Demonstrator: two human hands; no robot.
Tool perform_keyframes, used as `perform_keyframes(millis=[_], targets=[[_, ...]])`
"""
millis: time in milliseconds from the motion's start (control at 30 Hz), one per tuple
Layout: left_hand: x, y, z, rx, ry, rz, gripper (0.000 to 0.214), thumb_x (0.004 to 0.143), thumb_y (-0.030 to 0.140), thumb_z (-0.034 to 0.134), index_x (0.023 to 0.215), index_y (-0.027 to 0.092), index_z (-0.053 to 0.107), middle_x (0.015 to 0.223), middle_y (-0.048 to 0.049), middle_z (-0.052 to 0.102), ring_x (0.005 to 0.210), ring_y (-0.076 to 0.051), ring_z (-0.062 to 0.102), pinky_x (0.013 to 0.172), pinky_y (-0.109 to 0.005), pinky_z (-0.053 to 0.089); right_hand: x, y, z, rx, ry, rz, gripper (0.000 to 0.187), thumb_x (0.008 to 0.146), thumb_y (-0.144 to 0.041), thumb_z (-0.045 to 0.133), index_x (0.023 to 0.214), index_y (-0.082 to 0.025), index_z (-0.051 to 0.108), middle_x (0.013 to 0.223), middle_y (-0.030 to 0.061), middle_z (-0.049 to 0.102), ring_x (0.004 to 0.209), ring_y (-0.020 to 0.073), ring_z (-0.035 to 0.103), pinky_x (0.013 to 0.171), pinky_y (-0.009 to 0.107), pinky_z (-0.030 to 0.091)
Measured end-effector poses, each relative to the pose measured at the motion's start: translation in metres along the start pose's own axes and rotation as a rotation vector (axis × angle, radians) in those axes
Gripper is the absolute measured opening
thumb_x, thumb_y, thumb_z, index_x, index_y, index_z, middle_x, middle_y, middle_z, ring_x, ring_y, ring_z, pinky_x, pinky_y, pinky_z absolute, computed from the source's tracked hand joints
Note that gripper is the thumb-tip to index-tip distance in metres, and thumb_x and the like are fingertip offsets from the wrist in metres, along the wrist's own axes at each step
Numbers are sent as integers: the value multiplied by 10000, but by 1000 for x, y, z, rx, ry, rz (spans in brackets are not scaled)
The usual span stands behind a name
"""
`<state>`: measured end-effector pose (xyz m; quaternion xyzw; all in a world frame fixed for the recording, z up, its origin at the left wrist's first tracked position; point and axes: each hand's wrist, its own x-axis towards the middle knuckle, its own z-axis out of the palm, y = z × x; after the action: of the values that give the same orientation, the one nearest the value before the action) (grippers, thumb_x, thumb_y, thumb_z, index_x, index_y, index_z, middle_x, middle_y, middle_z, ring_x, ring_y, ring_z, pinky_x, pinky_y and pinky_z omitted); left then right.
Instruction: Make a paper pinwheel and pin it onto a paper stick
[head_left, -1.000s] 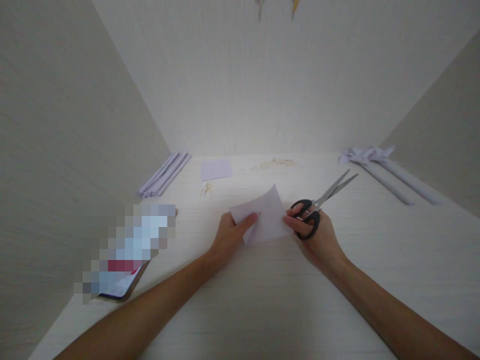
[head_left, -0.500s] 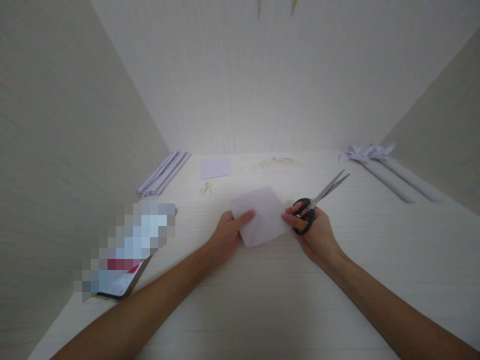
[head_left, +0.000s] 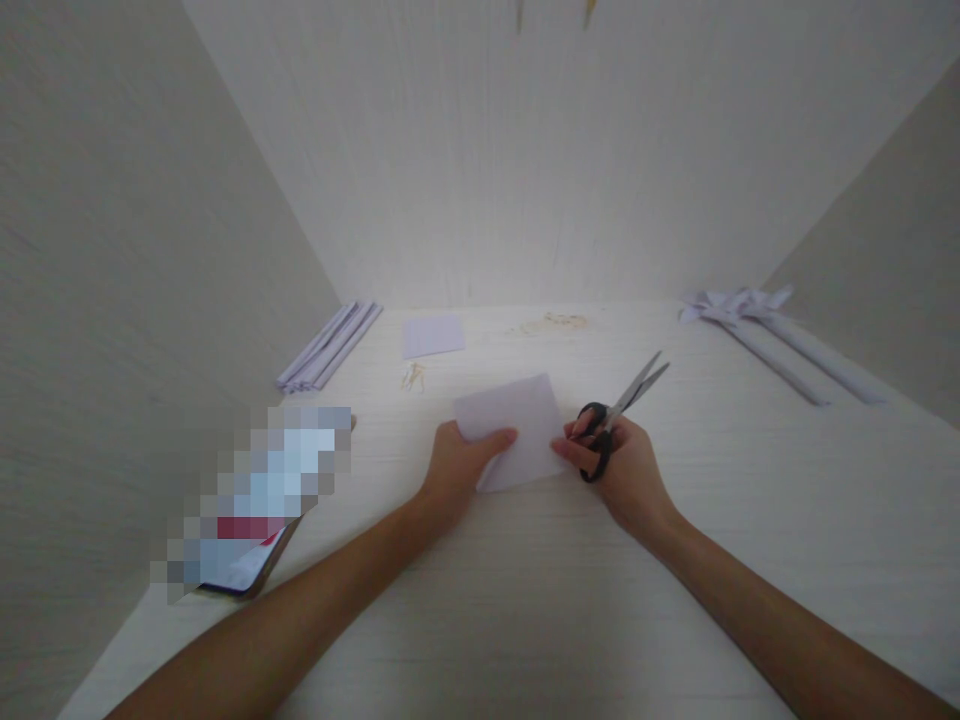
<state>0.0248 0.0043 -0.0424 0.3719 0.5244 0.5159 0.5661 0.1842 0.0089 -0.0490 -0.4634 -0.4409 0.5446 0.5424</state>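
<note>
**Black-handled steel scissors [head_left: 616, 407] aim at one o'clock, away from white rectangular paper [head_left: 529, 412]!**

Left hand [head_left: 459, 465] clamped on its nine-o'clock side, right hand [head_left: 628, 465] gripping the scissors at its three-o'clock edge, paper sitting between!

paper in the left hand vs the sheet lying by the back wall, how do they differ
The held paper is gripped by the left hand; the back sheet lies flat on the table, untouched. The held paper looks larger in view; the back sheet looks smaller. Both are pale and four-sided.
</note>
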Motion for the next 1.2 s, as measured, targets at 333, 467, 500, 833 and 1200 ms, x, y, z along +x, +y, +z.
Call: perform_keyframes(millis=[333, 467, 500, 833, 1200], targets=[[9, 7, -5, 3, 19, -47, 352, 520, 246, 722, 827, 99, 635, 847, -113, 680, 734, -220, 633, 701, -351, 502, -1, -4, 1, -179, -99, 78, 304, 488, -225, 753, 584, -159, 472, 501, -70, 499, 439, 54, 476, 413, 169, 392], [12, 12, -6, -89, 28, -104, 299, 564, 239, 695, 819, 97, 629, 776, -95, 683, 669, -192, 628, 650, -324, 508, -2, -5, 3, -107, -101, 121, 325, 470, -263, 763, 573, -150, 476, 516, -56, 539, 464, 71, 539, 472, 196, 481], [13, 12, -6, -110, 12, -114, 278, 580, 244, 685, 810, 97, 630, 751, -89, 682, 651, -185, 625, 632, -316, 508, -2, -5, 3, -87, -83, 119, 330, 459, -254, 770, 572, -149, 478, 510, -57, 542, 462, 72, 543, 475, 196, 490], [15, 6, -2, -179, -29, 1, 165, 604, 236, 672, 683, 95, 638, 681, -40, 639, 585, -68, 551, 553, -162, 443, -1, -3, 5, 34, 108, 15, 315, 503, -237, 760, 583, -156, 466, 490, -65, 546, 426, 65, 543, 409, 158, 456], [17, 27, 44, -395, -106, 12, 132, 626, 226, 641, 677, 116, 589, 641, -23, 617, 581, -87, 563, 547, -192, 461, -4, -9, 3, -10, 130, -68, 302, 538, -273, 737, 623, -165, 468, 473, -60, 531, 374, 73, 503, 359, 173, 368]])
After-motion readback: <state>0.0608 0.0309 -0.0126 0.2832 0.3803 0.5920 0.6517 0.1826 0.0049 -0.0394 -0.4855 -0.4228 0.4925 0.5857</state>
